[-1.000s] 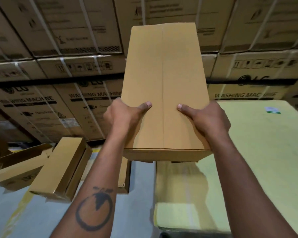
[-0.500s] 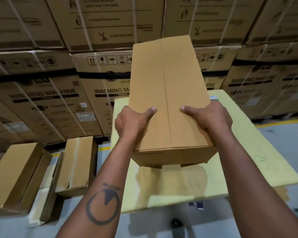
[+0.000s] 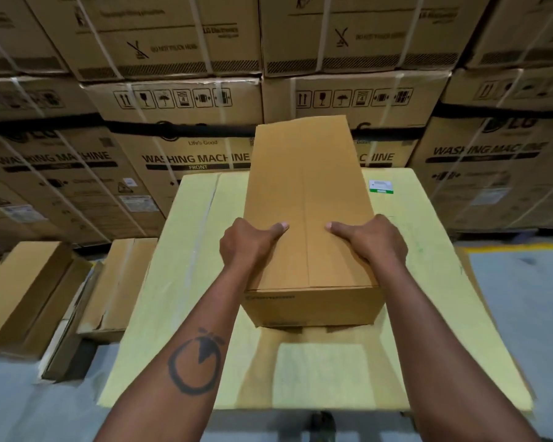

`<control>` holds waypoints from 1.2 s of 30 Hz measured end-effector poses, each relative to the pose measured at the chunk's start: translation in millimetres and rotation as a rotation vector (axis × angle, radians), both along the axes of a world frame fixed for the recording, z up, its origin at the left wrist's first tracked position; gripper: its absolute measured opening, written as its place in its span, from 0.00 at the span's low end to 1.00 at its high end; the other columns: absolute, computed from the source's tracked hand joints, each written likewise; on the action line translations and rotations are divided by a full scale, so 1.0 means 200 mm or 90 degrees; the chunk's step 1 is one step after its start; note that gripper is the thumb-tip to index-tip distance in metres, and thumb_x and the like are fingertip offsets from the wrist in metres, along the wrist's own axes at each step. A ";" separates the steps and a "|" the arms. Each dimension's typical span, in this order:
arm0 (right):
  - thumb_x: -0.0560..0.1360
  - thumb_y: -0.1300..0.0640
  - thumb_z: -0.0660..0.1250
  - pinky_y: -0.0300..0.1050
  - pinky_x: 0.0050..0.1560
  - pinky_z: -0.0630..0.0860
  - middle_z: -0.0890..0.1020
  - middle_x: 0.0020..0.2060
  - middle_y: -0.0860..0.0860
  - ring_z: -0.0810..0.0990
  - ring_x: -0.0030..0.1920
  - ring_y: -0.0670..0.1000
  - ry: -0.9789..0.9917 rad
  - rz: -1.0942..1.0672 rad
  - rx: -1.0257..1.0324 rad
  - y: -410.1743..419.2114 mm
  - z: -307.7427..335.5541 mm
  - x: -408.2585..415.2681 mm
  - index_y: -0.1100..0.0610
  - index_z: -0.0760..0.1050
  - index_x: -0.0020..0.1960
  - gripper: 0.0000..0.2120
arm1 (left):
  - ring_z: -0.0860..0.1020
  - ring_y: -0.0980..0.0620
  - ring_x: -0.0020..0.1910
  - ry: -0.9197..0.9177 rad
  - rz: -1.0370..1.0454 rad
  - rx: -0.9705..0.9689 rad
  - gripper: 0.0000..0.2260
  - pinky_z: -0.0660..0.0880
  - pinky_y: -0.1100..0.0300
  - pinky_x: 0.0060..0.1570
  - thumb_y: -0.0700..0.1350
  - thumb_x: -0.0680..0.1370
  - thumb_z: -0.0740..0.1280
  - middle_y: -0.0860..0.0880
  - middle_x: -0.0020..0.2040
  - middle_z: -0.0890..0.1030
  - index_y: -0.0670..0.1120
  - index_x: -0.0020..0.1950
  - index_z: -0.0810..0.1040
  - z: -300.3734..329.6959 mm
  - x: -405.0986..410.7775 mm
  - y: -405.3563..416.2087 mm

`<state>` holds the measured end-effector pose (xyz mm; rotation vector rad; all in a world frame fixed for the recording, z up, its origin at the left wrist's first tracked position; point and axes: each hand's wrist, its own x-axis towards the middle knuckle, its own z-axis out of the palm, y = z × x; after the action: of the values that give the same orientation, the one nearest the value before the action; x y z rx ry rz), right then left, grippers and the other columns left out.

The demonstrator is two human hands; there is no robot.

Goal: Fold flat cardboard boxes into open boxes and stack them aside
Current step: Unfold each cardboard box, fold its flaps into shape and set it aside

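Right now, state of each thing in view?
folded box: erected, seam side up, held over the yellow sheet
left hand: grips box's left side, thumb on top
right hand: grips box's right side, thumb on top
boxes on floor: folded, lying at left
washing machine cartons: stacked, strapped

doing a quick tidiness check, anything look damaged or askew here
Yes. The folded box on the floor, left of the yellow work surface, has a torn, ragged lower edge. Beside it another floor box lies tilted. The box being held by the left hand and right hand looks square and intact.
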<state>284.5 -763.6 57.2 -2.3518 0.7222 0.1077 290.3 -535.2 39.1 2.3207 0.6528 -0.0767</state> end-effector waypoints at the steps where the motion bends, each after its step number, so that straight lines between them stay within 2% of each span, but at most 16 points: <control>1: 0.59 0.23 0.74 0.52 0.50 0.76 0.82 0.59 0.56 0.80 0.58 0.62 0.002 0.002 -0.004 -0.03 -0.04 0.02 0.58 0.75 0.63 0.47 | 0.81 0.39 0.55 0.007 0.003 0.005 0.39 0.73 0.53 0.44 0.76 0.64 0.72 0.44 0.57 0.83 0.44 0.58 0.78 -0.04 0.01 -0.03; 8: 0.61 0.22 0.71 0.58 0.65 0.74 0.77 0.68 0.61 0.75 0.68 0.64 0.024 0.004 -0.013 -0.09 -0.39 0.07 0.60 0.65 0.75 0.57 | 0.81 0.38 0.58 0.026 -0.010 0.052 0.42 0.79 0.47 0.54 0.77 0.66 0.69 0.44 0.60 0.83 0.45 0.64 0.73 -0.27 0.05 -0.16; 10: 0.65 0.22 0.68 0.59 0.69 0.71 0.71 0.73 0.61 0.71 0.72 0.64 0.019 0.024 -0.034 -0.09 -0.44 0.06 0.55 0.56 0.82 0.57 | 0.80 0.38 0.60 0.024 -0.027 0.083 0.46 0.78 0.46 0.56 0.76 0.68 0.67 0.43 0.64 0.81 0.43 0.73 0.67 -0.32 0.05 -0.18; 11: 0.67 0.23 0.67 0.60 0.70 0.69 0.68 0.75 0.61 0.69 0.73 0.63 0.007 0.042 -0.067 -0.09 -0.46 0.06 0.51 0.52 0.83 0.56 | 0.78 0.37 0.64 0.030 -0.042 0.101 0.48 0.77 0.46 0.59 0.75 0.71 0.65 0.42 0.69 0.77 0.44 0.79 0.60 -0.34 0.05 -0.19; 13: 0.74 0.25 0.61 0.61 0.71 0.67 0.60 0.79 0.60 0.66 0.74 0.63 -0.036 0.122 -0.193 -0.06 -0.47 0.07 0.45 0.51 0.83 0.46 | 0.68 0.36 0.75 0.031 -0.123 0.190 0.44 0.70 0.42 0.68 0.72 0.78 0.57 0.38 0.80 0.63 0.48 0.84 0.47 -0.36 0.05 -0.22; 15: 0.80 0.31 0.53 0.64 0.70 0.65 0.53 0.82 0.61 0.62 0.75 0.65 -0.071 0.235 -0.324 -0.02 -0.49 0.07 0.45 0.56 0.82 0.35 | 0.49 0.35 0.82 0.003 -0.283 0.322 0.35 0.55 0.35 0.77 0.66 0.83 0.46 0.39 0.84 0.46 0.51 0.85 0.43 -0.39 0.07 -0.25; 16: 0.81 0.34 0.50 0.65 0.71 0.63 0.50 0.83 0.61 0.58 0.77 0.66 -0.067 0.273 -0.360 0.00 -0.49 0.07 0.47 0.57 0.82 0.33 | 0.42 0.37 0.83 -0.004 -0.355 0.358 0.33 0.48 0.33 0.78 0.64 0.83 0.43 0.40 0.84 0.41 0.51 0.85 0.43 -0.41 0.09 -0.25; 18: 0.82 0.35 0.45 0.68 0.77 0.52 0.48 0.83 0.60 0.47 0.82 0.65 -0.019 0.315 -0.384 0.03 -0.50 0.09 0.51 0.53 0.84 0.35 | 0.35 0.40 0.82 0.007 -0.440 0.372 0.34 0.41 0.33 0.78 0.65 0.82 0.40 0.43 0.84 0.36 0.51 0.85 0.41 -0.42 0.13 -0.25; 21: 0.78 0.28 0.37 0.72 0.77 0.36 0.41 0.82 0.64 0.35 0.82 0.64 0.037 0.318 -0.363 0.10 -0.50 0.11 0.57 0.43 0.84 0.45 | 0.35 0.42 0.82 -0.004 -0.443 0.364 0.35 0.39 0.32 0.77 0.67 0.81 0.40 0.45 0.84 0.37 0.52 0.85 0.41 -0.43 0.15 -0.24; 25: 0.71 0.20 0.40 0.73 0.75 0.36 0.39 0.81 0.64 0.33 0.81 0.63 0.075 0.290 -0.357 0.15 -0.50 0.13 0.58 0.40 0.84 0.55 | 0.43 0.39 0.84 -0.061 -0.346 0.316 0.27 0.50 0.31 0.77 0.53 0.85 0.50 0.45 0.85 0.49 0.47 0.83 0.54 -0.45 0.14 -0.24; 27: 0.71 0.20 0.43 0.73 0.76 0.40 0.39 0.82 0.64 0.34 0.81 0.63 0.074 0.280 -0.353 0.14 -0.49 0.13 0.58 0.41 0.84 0.55 | 0.45 0.38 0.83 -0.069 -0.315 0.302 0.26 0.53 0.34 0.78 0.52 0.85 0.52 0.44 0.85 0.51 0.46 0.83 0.56 -0.45 0.14 -0.24; 29: 0.73 0.23 0.46 0.72 0.77 0.45 0.43 0.82 0.63 0.38 0.82 0.62 0.066 0.268 -0.338 0.15 -0.46 0.11 0.58 0.45 0.84 0.52 | 0.44 0.38 0.83 -0.059 -0.313 0.288 0.28 0.53 0.34 0.78 0.56 0.85 0.50 0.44 0.85 0.50 0.45 0.83 0.57 -0.45 0.13 -0.24; 31: 0.74 0.27 0.52 0.70 0.75 0.52 0.52 0.82 0.63 0.46 0.82 0.62 0.044 0.240 -0.303 0.16 -0.39 0.10 0.57 0.53 0.82 0.47 | 0.41 0.36 0.83 -0.035 -0.326 0.285 0.36 0.49 0.33 0.78 0.65 0.83 0.47 0.43 0.85 0.47 0.44 0.83 0.54 -0.44 0.13 -0.25; 32: 0.74 0.30 0.57 0.68 0.73 0.59 0.60 0.80 0.63 0.55 0.81 0.63 0.020 0.220 -0.264 0.17 -0.33 0.10 0.57 0.60 0.79 0.43 | 0.40 0.35 0.82 -0.015 -0.334 0.279 0.40 0.47 0.31 0.78 0.70 0.81 0.46 0.42 0.85 0.45 0.43 0.84 0.51 -0.43 0.12 -0.25; 34: 0.76 0.43 0.65 0.56 0.60 0.74 0.77 0.66 0.60 0.75 0.67 0.61 -0.073 0.162 -0.145 0.16 -0.19 0.10 0.57 0.72 0.70 0.28 | 0.36 0.33 0.81 0.019 -0.334 0.257 0.50 0.43 0.29 0.76 0.77 0.75 0.47 0.42 0.85 0.41 0.43 0.84 0.47 -0.40 0.12 -0.27; 36: 0.78 0.54 0.67 0.47 0.51 0.75 0.83 0.57 0.56 0.81 0.54 0.58 -0.141 0.117 -0.063 0.11 -0.04 0.10 0.56 0.77 0.68 0.19 | 0.34 0.30 0.80 0.055 -0.315 0.233 0.56 0.40 0.26 0.74 0.80 0.70 0.52 0.42 0.84 0.39 0.42 0.84 0.44 -0.36 0.13 -0.30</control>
<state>305.4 -741.2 48.8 -2.4713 0.4121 -0.1098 316.3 -595.2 -33.7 2.8010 0.1224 -0.3087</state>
